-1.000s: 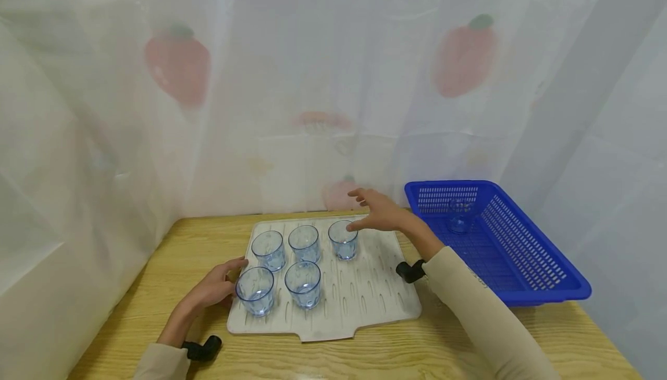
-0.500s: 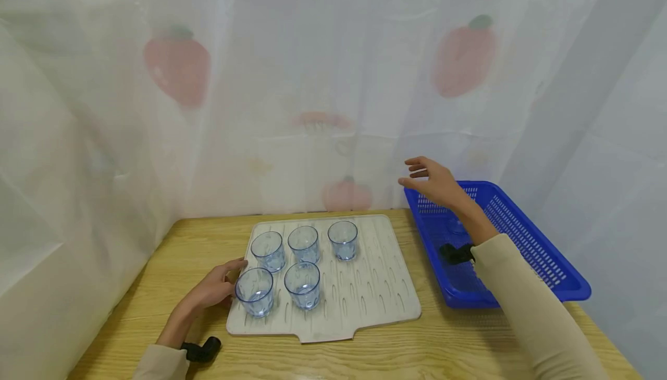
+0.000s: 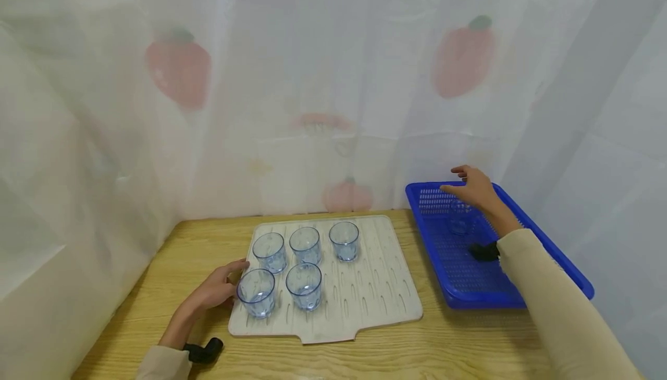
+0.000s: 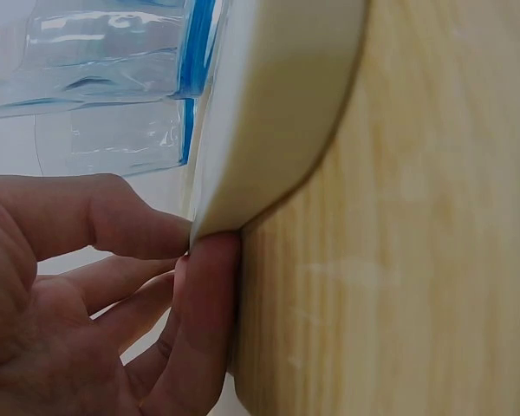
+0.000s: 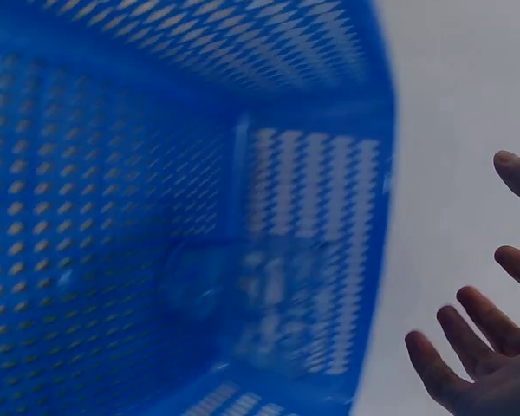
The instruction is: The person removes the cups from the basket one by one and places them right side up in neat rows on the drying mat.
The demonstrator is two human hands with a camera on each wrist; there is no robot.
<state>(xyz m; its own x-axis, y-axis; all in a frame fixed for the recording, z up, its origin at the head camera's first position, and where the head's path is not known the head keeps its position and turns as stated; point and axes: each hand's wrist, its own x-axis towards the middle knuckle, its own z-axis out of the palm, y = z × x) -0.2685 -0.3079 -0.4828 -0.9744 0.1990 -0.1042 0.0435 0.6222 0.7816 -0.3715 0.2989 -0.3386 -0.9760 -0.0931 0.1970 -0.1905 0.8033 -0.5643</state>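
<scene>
My left hand (image 3: 216,287) is at the left edge of a pale ridged drying mat (image 3: 365,287). In the left wrist view its thumb and a finger (image 4: 210,303) pinch the mat's rim. Several clear blue-tinted glass tumblers stand upright on the mat; the front-left tumbler (image 3: 257,296) is closest to that hand. My right hand (image 3: 476,187) hovers over the far part of a blue plastic basket (image 3: 453,296), fingers spread and holding nothing. Below it in the basket is one tumbler (image 3: 458,223), blurred in the right wrist view.
The basket stands on the wooden table (image 3: 391,357), right of the mat. A pale curtain (image 3: 312,50) with strawberry prints hangs behind the table, and white sheeting closes both sides. Among the mat's other tumblers is a back-right tumbler (image 3: 345,247).
My right hand has moved right, from the back-right tumbler on the mat to above the basket. The left hand and the tumblers on the mat stay where they were.
</scene>
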